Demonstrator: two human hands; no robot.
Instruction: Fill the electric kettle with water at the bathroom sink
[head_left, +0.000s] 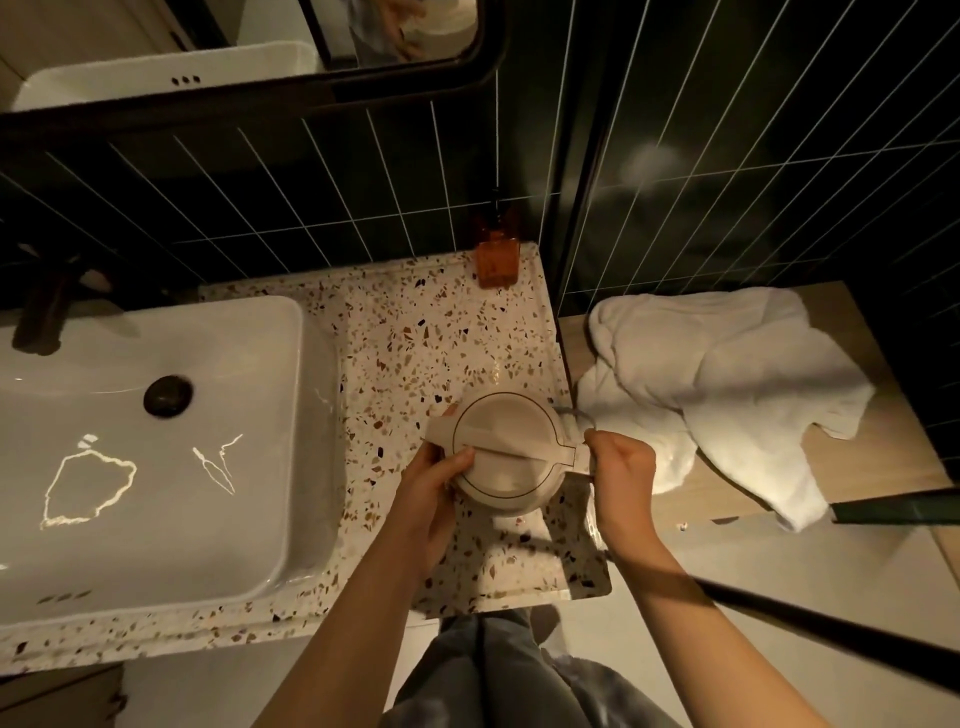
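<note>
A cream electric kettle (506, 449) with its lid down stands on the speckled terrazzo counter (410, 332), to the right of the white rectangular sink (291, 415). My right hand (621, 480) is closed around the kettle's handle on its right side. My left hand (436, 486) presses against the kettle's left side, thumb lying on the lid's edge. The dark tap (44, 312) stands at the sink's far left corner, and a black drain plug (168, 396) sits in the basin. No water is running.
An amber pump bottle (497, 257) stands at the counter's back right corner against the dark tiled wall. A crumpled white towel (727, 395) lies on a wooden ledge to the right, behind a black-framed glass panel. A mirror hangs above the sink.
</note>
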